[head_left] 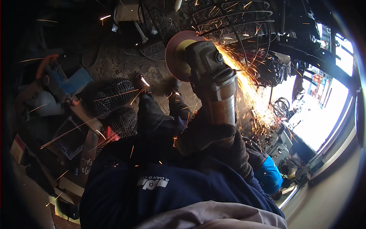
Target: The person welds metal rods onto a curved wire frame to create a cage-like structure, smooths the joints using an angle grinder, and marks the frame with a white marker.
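My right hand (219,143), in a dark knit glove, is shut on the body of a grey angle grinder (213,80). The grinder points away from me, and its reddish round disc (176,53) sits at the far end. Orange sparks (248,87) stream from the disc's right side, off to the right and down. Just beyond the disc stands a frame of bent black metal rods (232,19). My left hand does not show. My dark blue top (152,183) and dark trouser legs (154,112) fill the lower middle.
Two round wire cages (116,93) lie on the dirty floor to my left, next to a blue machine (70,82) and stacked boxes. A person in a blue top (268,175) crouches at the lower right. A bright doorway (324,110) opens on the right.
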### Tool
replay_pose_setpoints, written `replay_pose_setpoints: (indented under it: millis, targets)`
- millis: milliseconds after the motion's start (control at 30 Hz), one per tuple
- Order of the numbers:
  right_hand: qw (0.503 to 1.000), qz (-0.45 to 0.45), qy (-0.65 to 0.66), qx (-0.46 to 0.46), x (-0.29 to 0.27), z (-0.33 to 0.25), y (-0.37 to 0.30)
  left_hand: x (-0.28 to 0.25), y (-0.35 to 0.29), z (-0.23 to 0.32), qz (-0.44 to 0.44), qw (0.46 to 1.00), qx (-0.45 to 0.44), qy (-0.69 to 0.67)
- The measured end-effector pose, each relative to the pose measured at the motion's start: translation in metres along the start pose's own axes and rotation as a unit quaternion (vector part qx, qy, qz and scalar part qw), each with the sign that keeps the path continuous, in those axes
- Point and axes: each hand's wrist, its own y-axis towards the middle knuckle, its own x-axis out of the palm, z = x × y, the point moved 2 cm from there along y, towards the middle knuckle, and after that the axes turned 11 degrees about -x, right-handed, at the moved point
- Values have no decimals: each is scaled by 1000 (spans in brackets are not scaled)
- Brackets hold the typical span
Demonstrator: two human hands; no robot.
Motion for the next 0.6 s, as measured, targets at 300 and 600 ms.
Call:
replay_pose_setpoints:
  millis: [300,600]
  targets:
    - [1000,6,14,4,1,-3,1,-3,2,5,2,994,104,21]
    - [999,6,33,5,-1,1,2,7,1,12,-12,994,106,-16]
